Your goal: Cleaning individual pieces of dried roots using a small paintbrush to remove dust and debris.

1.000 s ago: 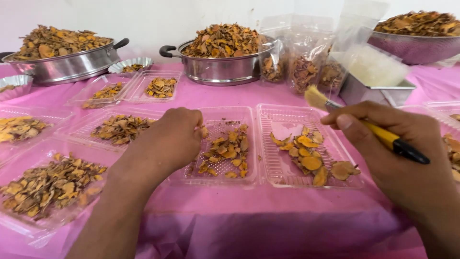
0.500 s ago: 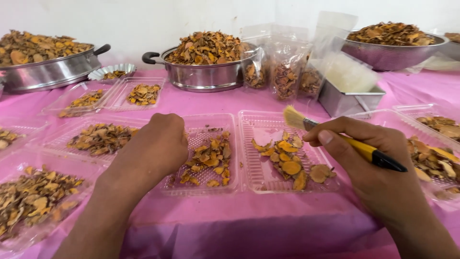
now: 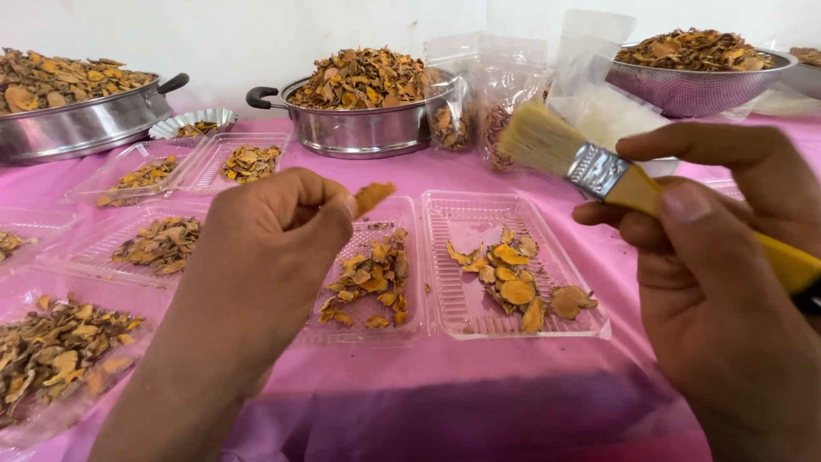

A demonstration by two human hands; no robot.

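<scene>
- Left hand (image 3: 274, 248) pinched shut on one dried orange slice (image 3: 374, 197), held up above the near middle clear tray (image 3: 410, 329).
- Right hand (image 3: 727, 282) closed around the yellow handle of a flat paintbrush (image 3: 590, 167), bristles pointing left toward the slice, a little apart from it.
- Best to keep the slice edge exposed beyond the fingertips, then sweep with light strokes away from the fingers, so any dust falls clear of the trays.
- Worth turning the slice for its other face; hidden side not visible here, possibly still dusty.
- Right-hand clear tray (image 3: 599, 329) holding a few brighter slices, just beside the middle one.
- Further trays of darker chips off to the left, touching or nearly so.
- Far across the pink cloth (image 3: 530, 376): steel pot (image 3: 368, 133) heaped with chips, and clear bags (image 3: 479, 103) beside it.
</scene>
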